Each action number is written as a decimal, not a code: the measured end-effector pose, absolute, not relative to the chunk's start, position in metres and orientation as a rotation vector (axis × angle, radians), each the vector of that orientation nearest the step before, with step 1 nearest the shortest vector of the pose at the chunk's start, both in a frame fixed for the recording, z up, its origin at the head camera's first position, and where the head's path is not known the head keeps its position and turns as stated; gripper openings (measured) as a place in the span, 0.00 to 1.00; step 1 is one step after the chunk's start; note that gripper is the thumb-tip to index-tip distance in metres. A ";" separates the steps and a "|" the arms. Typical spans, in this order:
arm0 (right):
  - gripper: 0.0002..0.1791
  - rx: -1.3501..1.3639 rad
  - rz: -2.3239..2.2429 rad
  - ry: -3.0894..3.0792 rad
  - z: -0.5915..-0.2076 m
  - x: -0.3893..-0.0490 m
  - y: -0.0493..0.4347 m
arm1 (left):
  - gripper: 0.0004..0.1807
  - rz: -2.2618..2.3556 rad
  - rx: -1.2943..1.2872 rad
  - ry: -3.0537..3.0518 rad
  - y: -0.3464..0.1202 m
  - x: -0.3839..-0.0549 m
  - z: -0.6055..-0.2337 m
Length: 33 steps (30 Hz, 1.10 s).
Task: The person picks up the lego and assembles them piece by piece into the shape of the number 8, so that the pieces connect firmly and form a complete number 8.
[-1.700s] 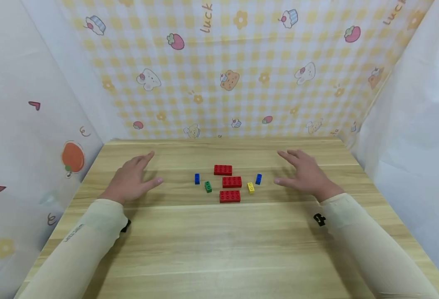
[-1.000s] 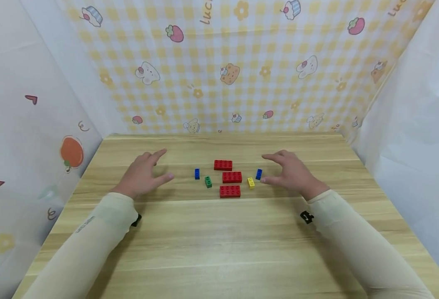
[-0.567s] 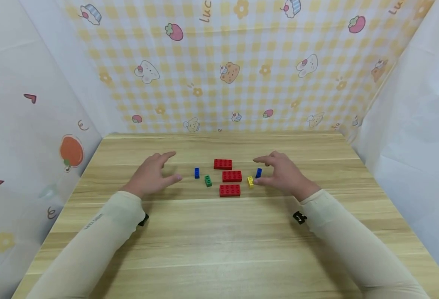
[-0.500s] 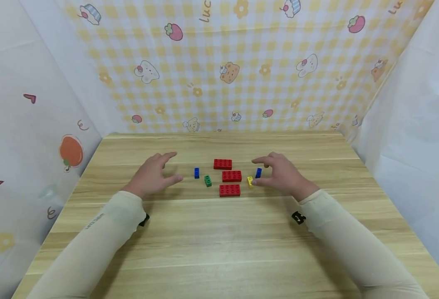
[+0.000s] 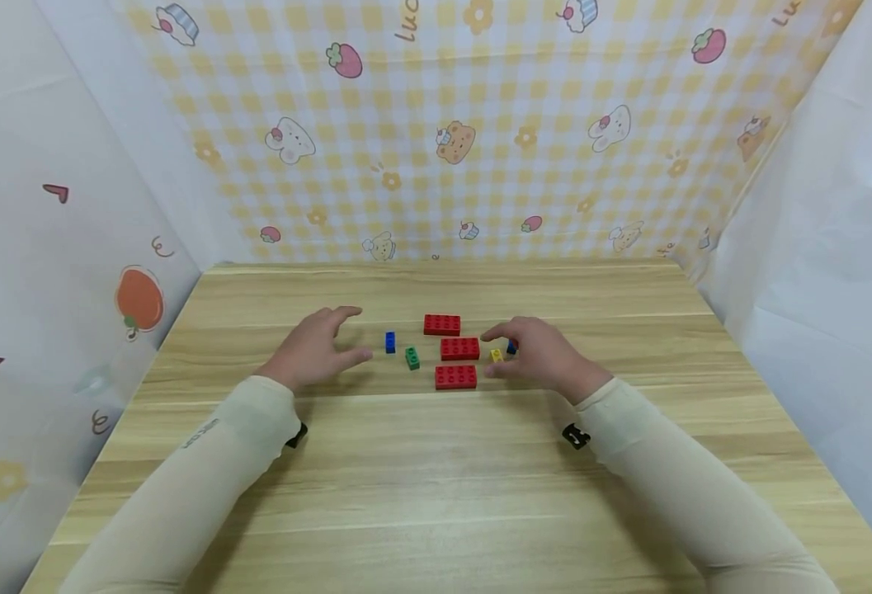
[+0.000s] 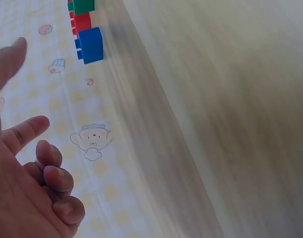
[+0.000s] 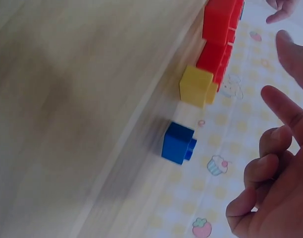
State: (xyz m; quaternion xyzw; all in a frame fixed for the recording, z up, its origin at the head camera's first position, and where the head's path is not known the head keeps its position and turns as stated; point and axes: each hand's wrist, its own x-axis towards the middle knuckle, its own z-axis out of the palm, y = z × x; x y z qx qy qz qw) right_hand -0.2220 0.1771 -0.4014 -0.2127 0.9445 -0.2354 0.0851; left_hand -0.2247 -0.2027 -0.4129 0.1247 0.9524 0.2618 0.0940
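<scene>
Three red eight-stud toy bricks lie in a loose column mid-table: the far one, the middle one and the near one. Left of them are a small blue brick and a green brick. My left hand holds nothing, thumb and index finger spread toward that blue brick. On the right, my right hand hovers over a yellow brick and partly hides a second blue brick. Its thumb and index finger stand apart; in the right wrist view both bricks sit clear of the fingers.
The wooden table reaches back to a yellow checked cloth. White cloth hangs at the left and right sides. A black wrist device shows under the right sleeve, another under the left.
Both hands have moved inward toward the bricks, the right one farther, now over the yellow and right blue bricks. The bricks have stayed in place; the head view tilted slightly.
</scene>
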 end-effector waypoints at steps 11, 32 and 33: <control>0.23 -0.637 -0.645 2.767 -0.406 -0.220 0.161 | 0.42 0.821 0.338 2.777 -0.193 -0.230 -0.414; 0.18 -0.587 -0.450 2.746 -0.411 -0.221 0.138 | 0.35 0.832 0.309 2.731 -0.179 -0.234 -0.419; 0.17 -0.585 -0.446 2.745 -0.412 -0.221 0.138 | 0.35 0.829 0.301 2.729 -0.178 -0.234 -0.419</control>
